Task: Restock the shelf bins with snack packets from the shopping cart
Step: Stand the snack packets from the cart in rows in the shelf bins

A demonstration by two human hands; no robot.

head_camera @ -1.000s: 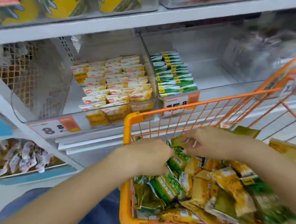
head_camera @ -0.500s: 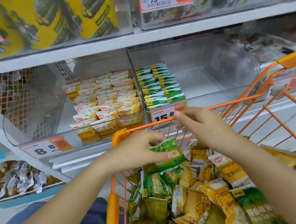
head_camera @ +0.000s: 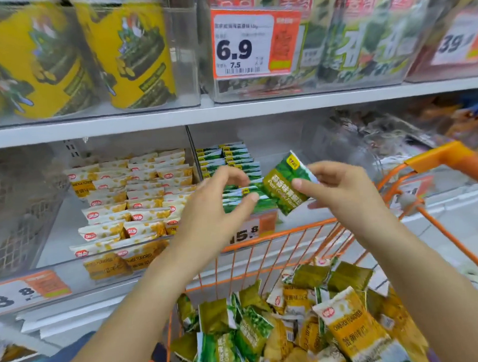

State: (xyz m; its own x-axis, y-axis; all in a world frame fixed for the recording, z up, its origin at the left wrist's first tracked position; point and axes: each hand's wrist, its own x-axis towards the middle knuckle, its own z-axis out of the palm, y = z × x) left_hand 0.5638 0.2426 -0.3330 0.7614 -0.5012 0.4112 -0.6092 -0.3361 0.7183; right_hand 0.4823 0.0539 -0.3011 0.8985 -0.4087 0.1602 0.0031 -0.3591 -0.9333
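Note:
My right hand pinches a green snack packet by its right edge and holds it tilted in front of the clear shelf bin of green packets. Just left of the packet is my left hand, its fingers and thumb spread in a loose curve; whether the thumb tip touches the packet is unclear. Below both hands is the orange shopping cart, and in it lies a heap of green and yellow snack packets.
A neighbouring bin to the left holds rows of yellow and white packets. Price tags hang on the bin fronts. The shelf above carries yellow canisters and seaweed packs. The right half of the green bin's floor is bare.
Both hands rose from the cart to the shelf bin. The green packet passed from my left hand to my right. The view tilted upward.

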